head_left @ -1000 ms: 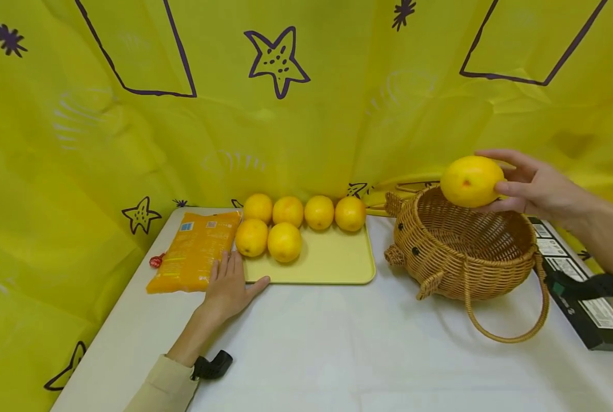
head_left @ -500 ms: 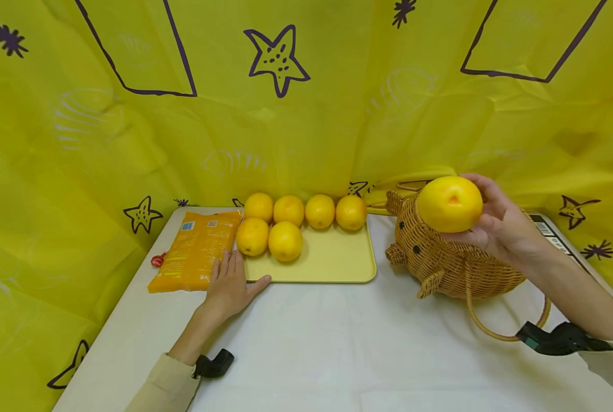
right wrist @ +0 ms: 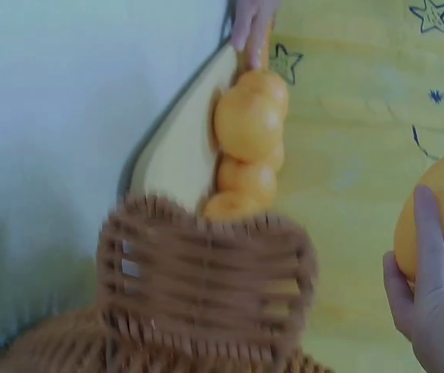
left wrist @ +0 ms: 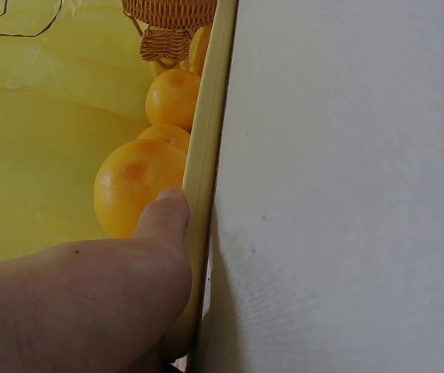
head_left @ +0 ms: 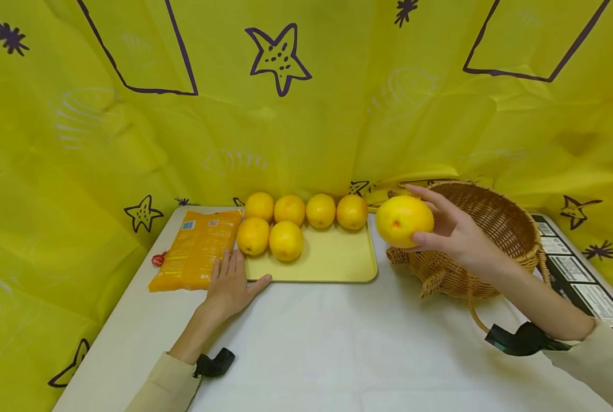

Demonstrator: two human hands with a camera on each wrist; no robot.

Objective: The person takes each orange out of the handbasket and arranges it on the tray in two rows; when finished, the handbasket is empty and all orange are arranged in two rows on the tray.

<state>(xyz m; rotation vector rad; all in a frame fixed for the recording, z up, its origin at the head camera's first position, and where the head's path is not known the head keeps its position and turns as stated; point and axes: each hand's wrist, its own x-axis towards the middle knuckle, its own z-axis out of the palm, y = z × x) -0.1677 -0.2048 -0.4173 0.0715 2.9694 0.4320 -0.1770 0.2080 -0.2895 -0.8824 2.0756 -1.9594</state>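
Observation:
In the head view my right hand (head_left: 453, 229) grips an orange (head_left: 404, 221) in the air, in front of the pig-shaped wicker basket's left side. That basket (head_left: 512, 229) stands on the right of the table, its face partly hidden by the hand and fruit. On the yellow tray (head_left: 337, 257) sit several more oranges (head_left: 286, 241), a row at the back and two in front. My left hand (head_left: 229, 290) lies with straight fingers at the tray's front left corner, its thumb along the rim and its fingertips by the orange packet (head_left: 195, 252).
A small red wrapped candy (head_left: 159, 259) lies left of the packet. To the right of the basket is a black box with white labels (head_left: 574, 266). A yellow patterned cloth (head_left: 306, 131) hangs behind the white table (head_left: 337, 337).
My right hand has carried the orange leftward and lower, from above the basket's opening towards the tray's right end. The left hand has stayed in place.

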